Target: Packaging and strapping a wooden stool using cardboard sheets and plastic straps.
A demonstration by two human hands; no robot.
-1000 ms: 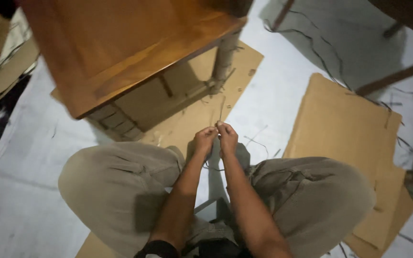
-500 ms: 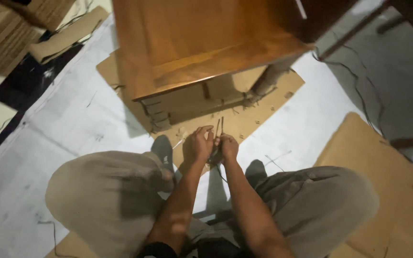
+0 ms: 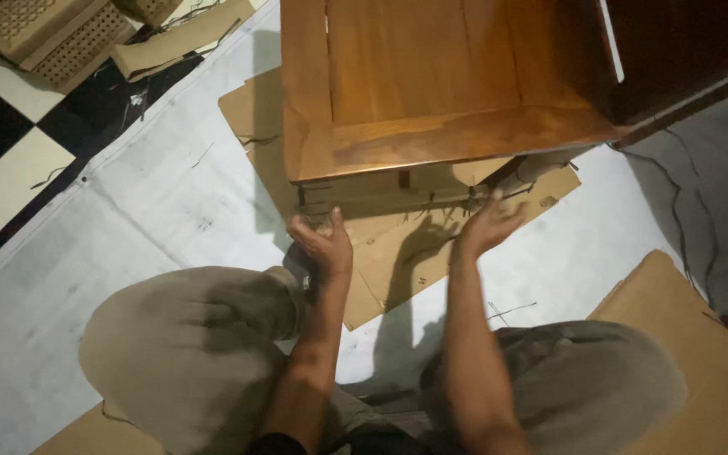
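**A:** Report hand positions.

**B:** The person is sitting cross-legged on the floor. The left hand (image 3: pixel 323 244) is reaching forward, palm down, fingers spread and loosely curled; it is holding nothing. Its fingertips are lying just short of the lower front edge of the wooden cabinet (image 3: pixel 431 93), near that edge's left corner. Whether they are touching the wood, I cannot tell.

**A:** And the right hand?

**B:** The right hand (image 3: pixel 489 226) is also open, fingers fanned, thumb out, empty. It is hovering just under the cabinet's front edge, near thin dark strands (image 3: pixel 499 195) sticking out from the underside.

**A:** Where is the cabinet sitting?

**B:** It is standing directly ahead of the knees on a flattened cardboard sheet (image 3: pixel 398 261), which is extending out beneath both hands. Its top is a framed panel of warm brown wood.

**A:** What is crowding the work area?

**B:** The left knee (image 3: pixel 187 337) is pressing close to the cardboard's near corner; the right knee (image 3: pixel 591 379) is lying to the other side, apart from it. A second cardboard sheet (image 3: pixel 701 337) is lying at the right. A darker furniture piece (image 3: pixel 684 50) is standing just beside the cabinet's right side. Woven cane panels (image 3: pixel 44 34) are lying at the far left, well apart, on black-and-white floor tiles (image 3: pixel 2 143). Loose strands (image 3: pixel 684 219) are trailing across the pale floor covering (image 3: pixel 153 194) at the right.
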